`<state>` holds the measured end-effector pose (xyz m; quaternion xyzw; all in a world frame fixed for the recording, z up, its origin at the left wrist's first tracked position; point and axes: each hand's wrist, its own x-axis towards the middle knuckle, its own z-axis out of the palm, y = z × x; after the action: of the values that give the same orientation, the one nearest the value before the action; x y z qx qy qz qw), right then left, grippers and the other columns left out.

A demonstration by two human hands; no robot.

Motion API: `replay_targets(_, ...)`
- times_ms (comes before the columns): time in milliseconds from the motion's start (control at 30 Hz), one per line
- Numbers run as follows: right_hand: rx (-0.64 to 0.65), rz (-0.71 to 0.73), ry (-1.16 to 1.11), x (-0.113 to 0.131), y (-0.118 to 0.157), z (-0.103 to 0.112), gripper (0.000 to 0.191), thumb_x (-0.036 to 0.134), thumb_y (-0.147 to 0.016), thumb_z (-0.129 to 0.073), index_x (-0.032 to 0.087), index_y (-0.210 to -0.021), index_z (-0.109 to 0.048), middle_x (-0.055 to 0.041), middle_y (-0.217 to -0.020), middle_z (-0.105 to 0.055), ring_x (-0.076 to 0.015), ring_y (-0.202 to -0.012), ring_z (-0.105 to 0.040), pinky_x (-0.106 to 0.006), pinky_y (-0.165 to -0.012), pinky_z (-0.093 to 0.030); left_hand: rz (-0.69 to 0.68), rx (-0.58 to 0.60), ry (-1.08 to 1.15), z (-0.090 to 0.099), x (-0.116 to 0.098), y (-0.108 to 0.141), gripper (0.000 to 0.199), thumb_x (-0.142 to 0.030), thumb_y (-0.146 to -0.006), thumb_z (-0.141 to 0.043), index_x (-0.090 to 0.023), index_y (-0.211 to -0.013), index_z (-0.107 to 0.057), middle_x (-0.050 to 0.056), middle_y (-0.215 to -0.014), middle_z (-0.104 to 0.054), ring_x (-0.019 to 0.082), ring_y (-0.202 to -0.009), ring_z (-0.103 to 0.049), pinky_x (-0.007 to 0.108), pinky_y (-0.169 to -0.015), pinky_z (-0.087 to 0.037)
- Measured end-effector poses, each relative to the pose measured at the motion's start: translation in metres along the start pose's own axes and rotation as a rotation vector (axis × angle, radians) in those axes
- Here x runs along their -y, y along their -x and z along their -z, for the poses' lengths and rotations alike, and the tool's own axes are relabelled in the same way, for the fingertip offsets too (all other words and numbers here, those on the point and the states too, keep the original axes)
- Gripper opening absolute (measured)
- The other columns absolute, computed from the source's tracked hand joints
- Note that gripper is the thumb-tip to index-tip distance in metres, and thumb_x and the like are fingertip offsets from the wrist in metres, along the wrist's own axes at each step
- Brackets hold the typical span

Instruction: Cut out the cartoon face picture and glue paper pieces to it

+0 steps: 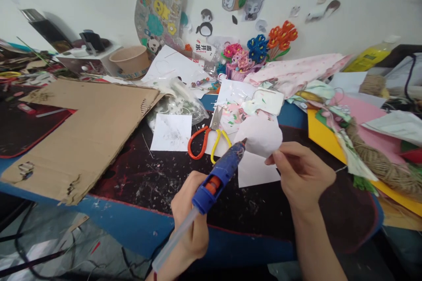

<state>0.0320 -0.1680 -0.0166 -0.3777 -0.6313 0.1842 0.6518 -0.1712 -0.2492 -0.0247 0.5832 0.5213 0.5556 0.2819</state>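
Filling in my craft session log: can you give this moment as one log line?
left hand: grips blue hot glue gun | right hand: pinches pale pink paper piece | nozzle at paper edge | nearby: orange-and-yellow-handled scissors on black mat

The scissors (209, 138) lie on the table (132, 224) between a cardboard sheet (82, 131) at left and a twine bundle (379, 162) at right, flowers (260, 48) behind

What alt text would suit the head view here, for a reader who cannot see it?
The left hand grips a blue hot glue gun, its nozzle touching a pale pink paper piece pinched by the right hand. Orange-and-yellow-handled scissors lie beyond on the black mat, with a brown cardboard sheet to the left.
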Motion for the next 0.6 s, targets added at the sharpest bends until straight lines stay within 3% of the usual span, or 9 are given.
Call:
replay_targets(300,0.009,-0.003,0.012,-0.0014,-0.0003,-0.0003,0.019,0.003,-0.084,-0.068,0.021,-0.090,-0.072,0.0023,-0.074,-0.068,-0.0114,-0.062,-0.064,-0.026,-0.056,-0.050,0.016,0.027,0.032,-0.0031,-0.0041,-0.0011,0.038,-0.041,-0.103,-0.032,-0.019,-0.082,-0.055,0.002,-0.074,-0.055,0.013,-0.063,-0.048,0.028,-0.060,-0.034)
replay_targets(467,-0.002,-0.012,-0.005,-0.0010,-0.0006,-0.0008,0.018,0.004,-0.085,-0.068,0.021,-0.090,-0.071,0.0023,-0.074,-0.068,-0.0113,-0.061,-0.063,-0.026,-0.055,-0.050,0.044,0.096,0.021,-0.0023,-0.0078,-0.0009,0.041,-0.042,-0.102,-0.034,-0.019,-0.072,-0.048,0.003,-0.077,-0.056,0.013,-0.064,-0.047,0.029,-0.061,-0.035)
replay_targets(600,-0.018,0.002,0.011,0.0001,-0.0008,-0.0008,0.016,0.006,-0.085,-0.068,0.021,-0.088,-0.071,0.0021,-0.071,-0.067,-0.0122,-0.059,-0.063,-0.027,-0.054,-0.050,0.023,0.027,0.024,-0.0043,-0.0045,-0.0031,0.040,-0.042,-0.102,-0.033,-0.018,-0.081,-0.057,0.001,-0.071,-0.053,0.013,-0.059,-0.045,0.028,-0.057,-0.033)
